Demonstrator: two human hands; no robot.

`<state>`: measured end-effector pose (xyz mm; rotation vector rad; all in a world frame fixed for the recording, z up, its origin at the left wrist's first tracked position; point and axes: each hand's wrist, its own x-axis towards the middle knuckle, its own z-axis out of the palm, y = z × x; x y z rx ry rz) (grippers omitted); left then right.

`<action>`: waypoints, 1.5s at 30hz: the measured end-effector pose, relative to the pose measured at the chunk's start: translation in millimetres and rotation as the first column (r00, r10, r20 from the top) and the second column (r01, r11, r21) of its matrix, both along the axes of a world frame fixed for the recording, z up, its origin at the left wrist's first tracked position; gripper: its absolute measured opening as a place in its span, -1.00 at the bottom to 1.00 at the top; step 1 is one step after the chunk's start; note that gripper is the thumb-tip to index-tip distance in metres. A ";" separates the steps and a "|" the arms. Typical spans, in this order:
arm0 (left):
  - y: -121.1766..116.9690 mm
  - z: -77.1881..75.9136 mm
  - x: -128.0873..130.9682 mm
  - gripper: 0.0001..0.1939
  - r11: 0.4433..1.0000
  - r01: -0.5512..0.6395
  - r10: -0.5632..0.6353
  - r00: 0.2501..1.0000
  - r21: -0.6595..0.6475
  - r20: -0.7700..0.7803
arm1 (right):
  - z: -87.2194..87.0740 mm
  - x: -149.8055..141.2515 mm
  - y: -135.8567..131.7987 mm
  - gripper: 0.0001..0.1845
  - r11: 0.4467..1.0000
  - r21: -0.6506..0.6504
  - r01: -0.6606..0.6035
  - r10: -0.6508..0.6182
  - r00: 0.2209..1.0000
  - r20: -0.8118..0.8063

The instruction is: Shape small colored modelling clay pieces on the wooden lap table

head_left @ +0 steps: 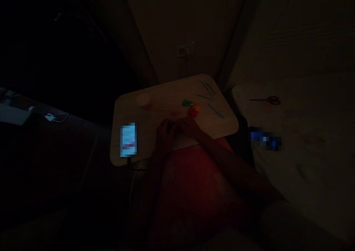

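The scene is very dark. My left hand (163, 134) and my right hand (188, 128) meet at the near edge of a small wooden table (166, 95), fingers curled together around something small and dark that I cannot make out. Just beyond them lie bright lumps of modelling clay (191, 108) in green, yellow and red, and a small pink piece (174, 112). Thin green tools (208, 90) and a teal stick (215, 111) lie farther right on the table.
A lit phone (128, 140) lies at the table's left front, with a cable hanging below. A pale cup (143, 101) stands at the back left. Scissors (266, 100) and a blue object (265, 139) rest on the bed at right. A wall socket (185, 50) is behind.
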<state>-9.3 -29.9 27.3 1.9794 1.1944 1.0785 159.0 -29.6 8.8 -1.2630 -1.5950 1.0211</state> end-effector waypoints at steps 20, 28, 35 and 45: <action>4.3 -9.4 -7.4 -0.61 0.991 -0.059 0.075 0.988 -0.119 0.132 | -3.9 -2.1 1.6 -0.54 0.996 0.077 -0.034 0.048 0.981 -0.186; 7.2 -7.1 -2.7 -0.66 0.991 0.105 -0.103 0.994 -0.089 0.024 | -5.9 -0.9 4.6 -0.56 0.987 0.156 0.039 -0.016 0.989 -0.147; 6.6 -12.2 -1.5 -0.75 0.994 0.024 -0.012 0.994 -0.108 0.112 | -9.7 1.0 7.8 -0.57 0.977 0.188 0.098 -0.069 0.986 -0.155; 8.0 -11.0 -4.4 -0.61 0.985 0.095 -0.072 0.985 -0.144 0.156 | -7.8 3.6 11.6 -0.56 0.989 0.087 0.117 -0.076 0.924 -0.374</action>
